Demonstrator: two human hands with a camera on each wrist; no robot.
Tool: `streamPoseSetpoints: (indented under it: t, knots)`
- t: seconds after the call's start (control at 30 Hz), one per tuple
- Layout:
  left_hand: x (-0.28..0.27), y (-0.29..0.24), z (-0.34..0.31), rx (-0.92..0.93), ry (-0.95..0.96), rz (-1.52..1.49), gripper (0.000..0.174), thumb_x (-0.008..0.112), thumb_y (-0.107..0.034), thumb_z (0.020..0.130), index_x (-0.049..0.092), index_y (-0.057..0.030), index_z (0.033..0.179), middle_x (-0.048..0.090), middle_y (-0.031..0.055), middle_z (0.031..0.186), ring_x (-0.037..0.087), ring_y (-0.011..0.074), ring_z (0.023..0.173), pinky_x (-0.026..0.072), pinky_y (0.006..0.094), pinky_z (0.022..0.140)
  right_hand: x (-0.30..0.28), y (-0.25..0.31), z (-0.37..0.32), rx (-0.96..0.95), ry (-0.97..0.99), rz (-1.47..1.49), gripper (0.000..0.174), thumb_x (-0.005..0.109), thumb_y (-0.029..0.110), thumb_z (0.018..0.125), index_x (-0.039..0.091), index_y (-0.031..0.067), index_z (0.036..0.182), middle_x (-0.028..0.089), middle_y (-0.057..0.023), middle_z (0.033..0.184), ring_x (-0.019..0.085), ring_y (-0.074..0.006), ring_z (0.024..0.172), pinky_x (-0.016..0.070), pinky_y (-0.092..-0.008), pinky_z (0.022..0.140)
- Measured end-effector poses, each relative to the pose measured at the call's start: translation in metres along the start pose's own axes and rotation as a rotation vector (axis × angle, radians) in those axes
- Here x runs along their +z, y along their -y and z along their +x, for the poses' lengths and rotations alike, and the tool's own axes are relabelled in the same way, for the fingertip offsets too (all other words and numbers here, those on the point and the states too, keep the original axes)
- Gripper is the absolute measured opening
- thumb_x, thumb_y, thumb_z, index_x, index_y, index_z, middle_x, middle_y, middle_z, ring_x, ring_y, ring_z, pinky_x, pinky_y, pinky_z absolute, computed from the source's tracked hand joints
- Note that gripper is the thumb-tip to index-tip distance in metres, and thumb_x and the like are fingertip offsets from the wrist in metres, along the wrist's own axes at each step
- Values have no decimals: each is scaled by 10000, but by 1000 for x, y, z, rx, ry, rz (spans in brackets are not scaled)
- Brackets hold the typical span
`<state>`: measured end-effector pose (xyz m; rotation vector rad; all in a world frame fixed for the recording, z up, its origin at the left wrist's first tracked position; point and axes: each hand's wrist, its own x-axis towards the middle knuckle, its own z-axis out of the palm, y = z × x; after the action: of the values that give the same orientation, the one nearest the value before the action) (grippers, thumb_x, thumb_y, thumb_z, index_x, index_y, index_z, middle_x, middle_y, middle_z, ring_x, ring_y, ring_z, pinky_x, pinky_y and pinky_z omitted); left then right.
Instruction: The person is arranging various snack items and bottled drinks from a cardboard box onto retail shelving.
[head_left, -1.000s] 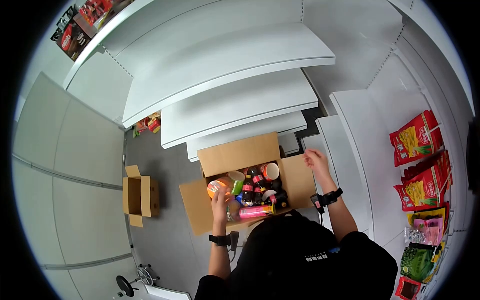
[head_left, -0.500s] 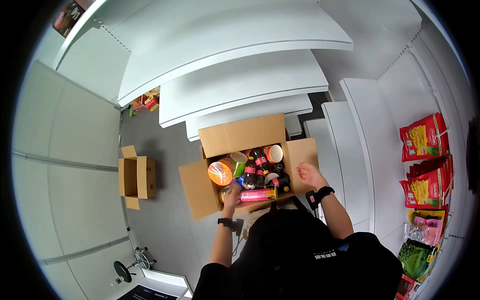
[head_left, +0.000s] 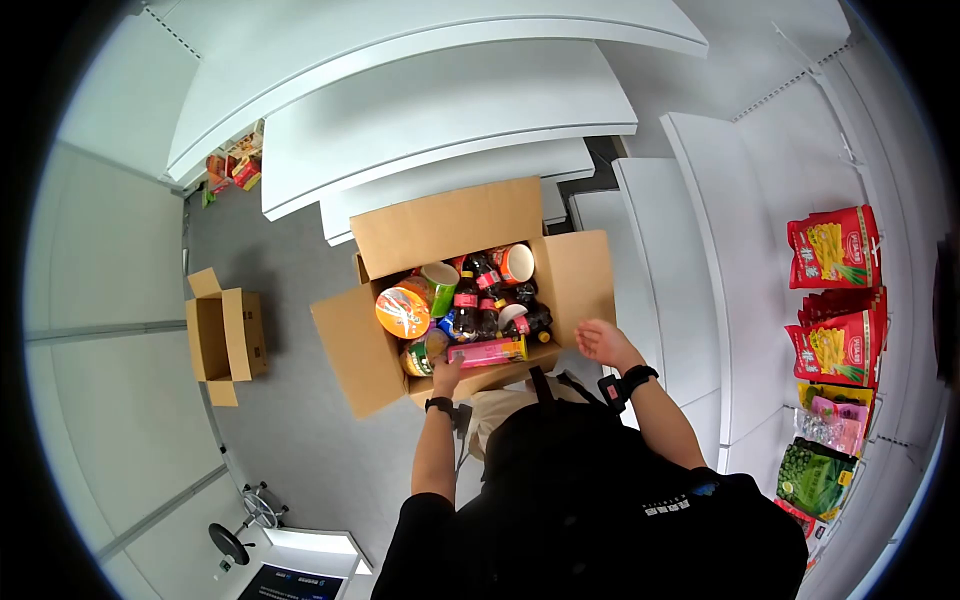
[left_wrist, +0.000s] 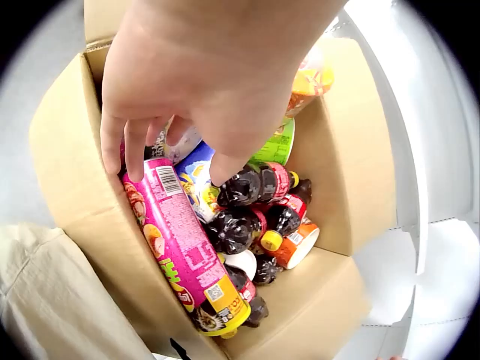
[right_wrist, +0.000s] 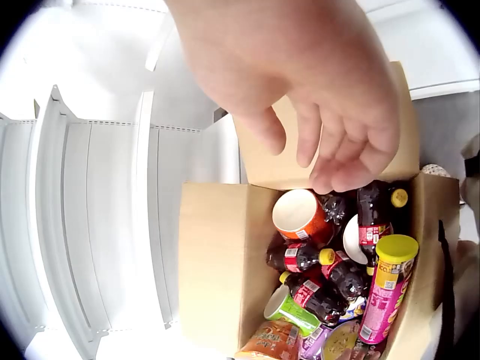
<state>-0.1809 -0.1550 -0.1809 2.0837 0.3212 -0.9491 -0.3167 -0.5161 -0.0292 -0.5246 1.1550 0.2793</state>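
Note:
A cardboard box (head_left: 448, 225) full of packaged goods stands in front of the person. My left hand (head_left: 446, 374) reaches into its near left part, at the end of a pink snack canister (left_wrist: 176, 232). In the left wrist view the fingers point down over that end, and the thumb is spread apart beside a blue packet (left_wrist: 198, 180). A clear jar (head_left: 425, 350) sits close by that hand. My right hand (head_left: 600, 342) hovers by the right flap, fingers loosely bent, holding nothing. Dark cola bottles (right_wrist: 319, 296) and an orange paper tub (right_wrist: 298, 214) lie inside.
White shelves (head_left: 440, 100) rise behind the box, with more shelving on the right. Red snack bags (head_left: 835, 250) hang on the right wall. A smaller opened carton (head_left: 243, 335) stands on the grey floor at left, with a wheeled stool (head_left: 230, 542) nearer.
My left hand has come from the orange-topped bowl toward the near side, to the canister's left end. My right hand has dropped lower beside the right flap. The head view has shifted.

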Motion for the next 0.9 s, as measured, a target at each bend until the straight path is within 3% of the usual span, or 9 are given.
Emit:
streamPoseSetpoints:
  t: [0.13,0.27,0.37,0.43,0.5,0.57,0.6,0.77,0.9]
  knots:
    - [11,4,11,130,70,260,783,699,-385,663,431,42,1261,473,308,1270,470,427,1175,421,436,969,-13,4,-11,-5,1,-10,208,586,261,878,591,88,992,637,-66,985,594,-186,850,502,-327,743]
    - [30,-4,13,-26,-6,324,893,690,-419,670,323,49,1336,481,290,1268,455,421,1209,401,429,1011,-9,8,-25,-41,-5,-16,198,586,263,877,596,89,971,647,-63,941,598,-190,828,503,-338,726]
    - [42,-11,21,-204,-155,462,924,739,-502,647,382,54,1292,558,277,1195,557,363,1127,449,413,954,-15,15,-26,-47,4,-50,196,586,262,877,596,88,966,648,-64,934,599,-193,822,502,-345,723]
    - [39,-14,18,-166,-217,407,649,724,-462,679,612,43,1072,630,246,1093,612,370,1027,487,430,885,-15,18,-28,-29,4,-68,197,587,263,876,596,88,965,647,-63,933,598,-193,821,501,-348,727]
    - [33,-15,20,-121,-81,332,525,672,-405,721,652,19,1029,605,259,1131,564,390,1093,451,435,936,-19,21,-28,-33,23,-110,234,562,294,900,583,84,1001,628,-70,989,594,-176,851,508,-328,737]
    - [35,-19,17,-121,-143,273,408,649,-348,728,688,10,921,649,245,1021,613,377,1007,481,431,883,-20,21,-25,-31,20,-98,239,557,292,902,575,81,1014,626,-69,992,593,-175,854,504,-324,741]
    - [42,-7,23,-47,-203,264,390,655,-318,670,677,32,840,656,264,904,634,380,938,487,437,807,-21,23,-24,-33,25,-123,249,553,291,903,567,77,1029,624,-64,998,593,-176,859,500,-325,746]
    - [45,-9,8,-59,-212,107,430,668,-334,670,668,78,793,672,206,800,660,306,788,487,384,741,-25,27,-17,-27,41,-93,240,579,273,881,565,75,1015,627,-81,987,595,-200,842,498,-341,740]
    - [39,-18,-6,-112,19,-323,311,642,-283,705,643,28,685,600,93,652,558,184,587,450,328,579,-30,32,-14,-28,72,-85,244,582,269,880,563,65,1012,618,-91,997,586,-203,837,496,-340,740]
